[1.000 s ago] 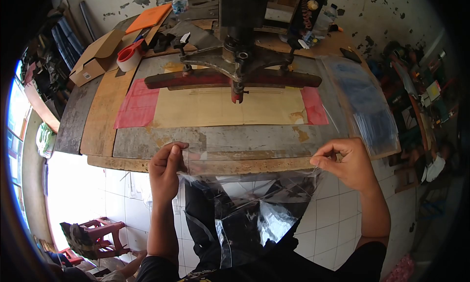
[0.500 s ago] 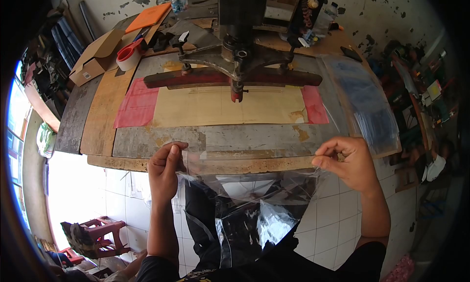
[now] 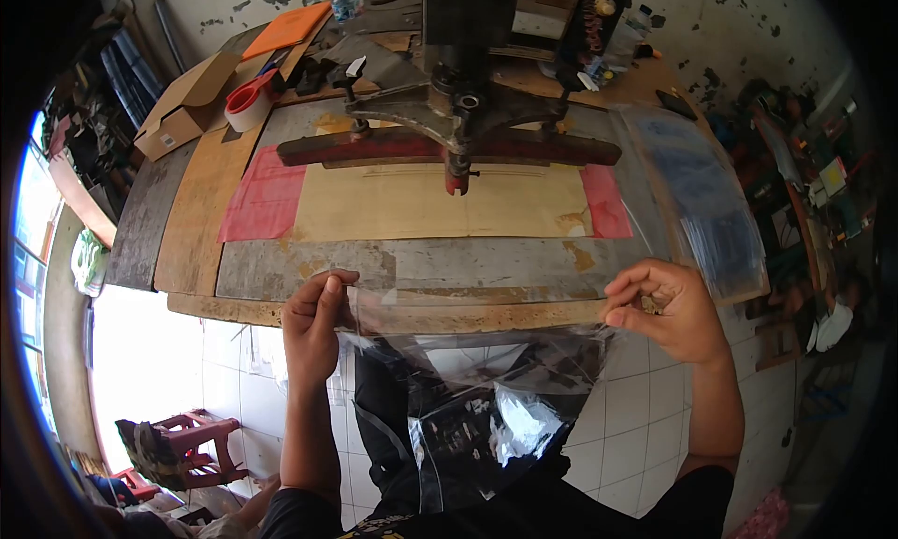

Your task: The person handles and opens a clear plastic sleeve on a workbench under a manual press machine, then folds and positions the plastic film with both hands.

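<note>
From where I stand, the clear plastic (image 3: 528, 422) is already stretched between the pinched grip of the left hand (image 3: 314, 322) and the right hand (image 3: 675, 316), hanging by the table's (image 3: 234, 310) front edge, none of it on the yellow mat (image 3: 421, 210).

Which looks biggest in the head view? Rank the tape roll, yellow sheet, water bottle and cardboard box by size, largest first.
1. Yellow sheet
2. Cardboard box
3. Tape roll, counting its red part
4. Water bottle, partly cut off by the dark image border
</note>
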Available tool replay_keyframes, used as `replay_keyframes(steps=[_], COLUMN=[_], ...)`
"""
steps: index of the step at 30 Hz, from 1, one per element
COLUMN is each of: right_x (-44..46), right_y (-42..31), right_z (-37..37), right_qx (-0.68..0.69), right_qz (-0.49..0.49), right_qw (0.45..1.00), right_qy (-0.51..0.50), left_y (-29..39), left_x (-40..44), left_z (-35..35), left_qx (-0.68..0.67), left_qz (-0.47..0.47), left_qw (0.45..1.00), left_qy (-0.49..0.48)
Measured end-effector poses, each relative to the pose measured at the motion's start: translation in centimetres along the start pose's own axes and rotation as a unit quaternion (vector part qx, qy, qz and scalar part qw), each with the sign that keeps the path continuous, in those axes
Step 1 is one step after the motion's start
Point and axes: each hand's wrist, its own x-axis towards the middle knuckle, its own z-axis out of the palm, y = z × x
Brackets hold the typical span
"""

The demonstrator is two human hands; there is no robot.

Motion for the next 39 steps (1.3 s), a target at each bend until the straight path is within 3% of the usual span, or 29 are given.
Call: replay_keyframes(steps=[6, 20, 30, 35, 39], right_x=[0.2, 0.5, 1.5, 2.6, 4.6], right_y=[0.2, 1.2, 2.9, 3.9, 4.9], right_z=[-0.1, 0.7, 1.0, 1.7, 1.6], right_qx=[0.039, -0.091, -0.136, -0.005, -0.026], right_qz=[0.008, -0.001, -0.018, -0.022, 0.007], right_qw=[0.999, 0.991, 0.975, 0.968, 0.965], right_qy=[-0.014, 0.096, 0.176, 0.248, 0.262], left_y=[0.3, 0.3, 2.2, 2.1, 1.9], left_x=[0.0, -0.3, 0.0, 0.8, 2.1], left_z=[-0.1, 0.1, 3.0, 3.8, 4.0], left_qx=[0.008, 0.047, -0.021, -0.02, 0.012], left_qz=[0.008, 0.031, -0.038, -0.053, -0.039], left_qw=[1.0, 0.998, 0.999, 0.998, 0.999], left_qy=[-0.011, 0.018, -0.002, -0.03, -0.034])
